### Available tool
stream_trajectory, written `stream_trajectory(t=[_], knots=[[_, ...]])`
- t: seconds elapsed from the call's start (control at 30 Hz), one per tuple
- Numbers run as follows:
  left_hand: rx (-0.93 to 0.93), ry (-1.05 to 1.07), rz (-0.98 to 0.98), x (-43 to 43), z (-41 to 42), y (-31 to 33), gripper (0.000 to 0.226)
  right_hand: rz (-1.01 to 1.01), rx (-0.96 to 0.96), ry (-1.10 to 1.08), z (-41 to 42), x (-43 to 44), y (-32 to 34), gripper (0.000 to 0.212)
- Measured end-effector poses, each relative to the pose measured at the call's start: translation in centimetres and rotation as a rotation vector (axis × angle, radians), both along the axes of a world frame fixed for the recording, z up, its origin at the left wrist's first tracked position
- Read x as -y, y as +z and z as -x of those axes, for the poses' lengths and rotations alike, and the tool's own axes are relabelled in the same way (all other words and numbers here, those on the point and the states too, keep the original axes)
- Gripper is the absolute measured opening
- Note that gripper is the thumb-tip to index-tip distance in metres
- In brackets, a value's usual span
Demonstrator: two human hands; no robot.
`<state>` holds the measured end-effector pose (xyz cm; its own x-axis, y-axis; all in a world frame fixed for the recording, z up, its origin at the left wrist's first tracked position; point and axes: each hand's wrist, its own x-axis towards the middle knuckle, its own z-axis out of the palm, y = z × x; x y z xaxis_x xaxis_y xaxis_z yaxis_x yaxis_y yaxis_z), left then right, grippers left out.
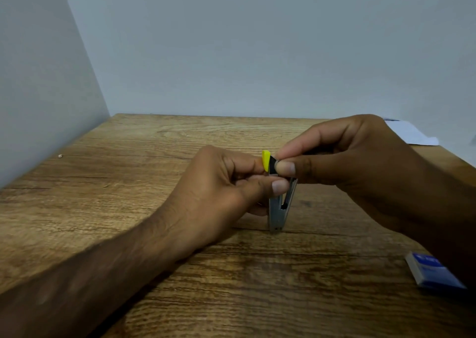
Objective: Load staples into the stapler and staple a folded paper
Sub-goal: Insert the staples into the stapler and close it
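both hands [219, 183] pinching upright stapler [279, 203]

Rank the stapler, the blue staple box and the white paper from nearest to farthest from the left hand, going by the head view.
1. stapler: held upright in the left hand.
2. white paper: far right, behind the right hand.
3. blue staple box: near right edge.

L hand [226, 183]: fingers curled, thumb fwd, gripping | R hand [342, 157]: thumb+index pinched | forearms converge mid-frame
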<state>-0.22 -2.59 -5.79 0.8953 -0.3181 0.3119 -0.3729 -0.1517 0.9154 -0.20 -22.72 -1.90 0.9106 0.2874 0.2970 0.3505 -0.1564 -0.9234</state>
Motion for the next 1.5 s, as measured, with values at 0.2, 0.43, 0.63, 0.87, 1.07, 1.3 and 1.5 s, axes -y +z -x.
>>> stream_trajectory(t=[0.2, 0.43, 0.63, 0.87, 1.07, 1.3, 1.5], knots=[[-0.025, 0.038, 0.185, -0.1, -0.3, 0.2, 0.008, -0.116, -0.064, -0.017, 0.1, -0.2, 0.2, 0.035], [-0.043, 0.002, 0.168, -0.1, -0.2, -0.1, 0.014, -0.065, -0.047, -0.055, 0.2, -0.4, 0.0, 0.014], [-0.039, 0.000, 0.149, 0.0, 0.0, -0.2, 0.013, -0.032, -0.027, -0.047, 0.2, -0.3, 0.0, 0.019], [-0.039, -0.008, 0.127, -0.1, 0.0, -0.1, 0.013, -0.035, -0.016, -0.044, 0.3, -0.3, -0.1, 0.022], [-0.095, -0.022, 0.224, 0.0, -0.1, 0.3, 0.014, -0.135, -0.054, -0.024, 0.3, -0.1, 0.3, 0.030], [-0.236, 0.036, 0.457, -0.3, -0.6, 0.7, 0.017, 0.077, -0.060, -0.073, 0.3, -0.9, -0.7, 0.072], [-0.345, -0.039, 0.421, 0.0, -0.6, 0.1, 0.033, 0.427, 0.231, -0.097, 0.5, -1.7, -1.6, 0.043]])
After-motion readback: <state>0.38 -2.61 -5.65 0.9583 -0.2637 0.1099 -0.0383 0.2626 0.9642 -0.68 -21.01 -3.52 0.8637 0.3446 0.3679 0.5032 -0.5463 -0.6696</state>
